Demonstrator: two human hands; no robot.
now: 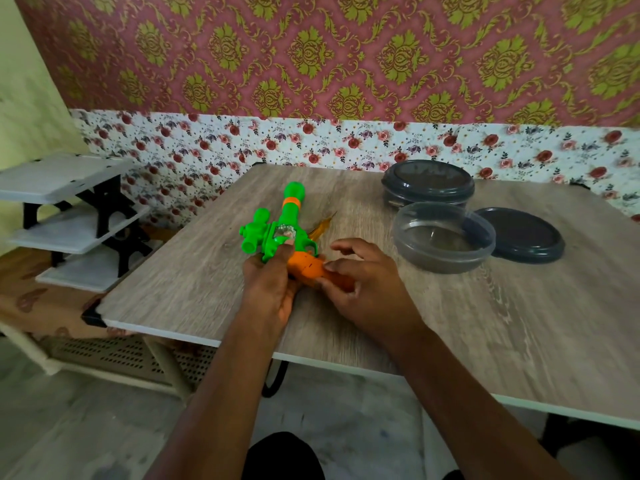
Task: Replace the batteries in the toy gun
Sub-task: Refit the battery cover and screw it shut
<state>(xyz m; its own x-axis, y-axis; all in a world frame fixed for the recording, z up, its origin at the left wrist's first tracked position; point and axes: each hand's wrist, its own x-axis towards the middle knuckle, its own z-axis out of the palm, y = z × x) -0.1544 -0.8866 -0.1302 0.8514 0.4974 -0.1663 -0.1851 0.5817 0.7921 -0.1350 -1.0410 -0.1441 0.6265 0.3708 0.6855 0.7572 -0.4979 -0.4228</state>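
I read the green plastic toy gun with orange grip (277, 233) lying toward the front-left corner of the wood-grain tabletop (194, 289). Its long axis runs from my hands toward the far edge. The left hand (268, 285) clasps the body and the right hand (363, 282) pinches the grip end. Both are equally near. The amber tool (320, 227) just behind is possibly a screwdriver.

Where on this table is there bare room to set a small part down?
Bare wood lies on the table, near right, between the right hand, the open container and the front edge, and left of the toy gun. Crowded at back right: lidded container, open container, loose lid.
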